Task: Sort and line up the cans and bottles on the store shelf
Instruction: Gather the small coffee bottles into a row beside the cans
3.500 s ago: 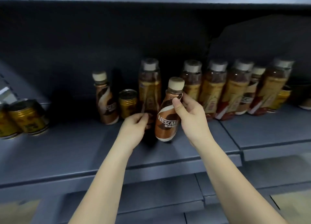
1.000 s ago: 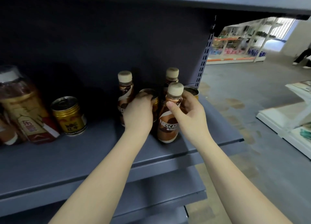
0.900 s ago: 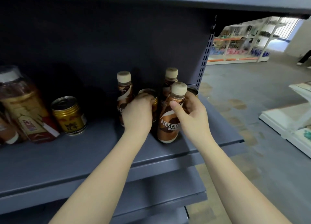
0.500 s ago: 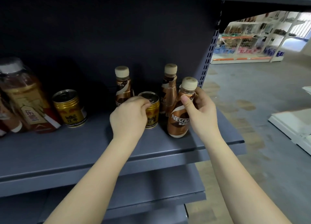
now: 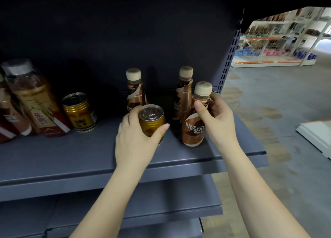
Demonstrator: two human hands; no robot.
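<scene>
On the shelf [image 5: 71, 159], the left grip [image 5: 138, 139] wraps a gold can [image 5: 152, 121] while the right grip [image 5: 218, 119] clasps a Nescafé bottle [image 5: 194, 128] just right of it, with two more coffee bottles [image 5: 135, 92] standing behind both grips.

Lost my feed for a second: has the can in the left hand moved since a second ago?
Yes. The can in the left hand has come out from between the two back bottles, toward the shelf's front edge.
</scene>
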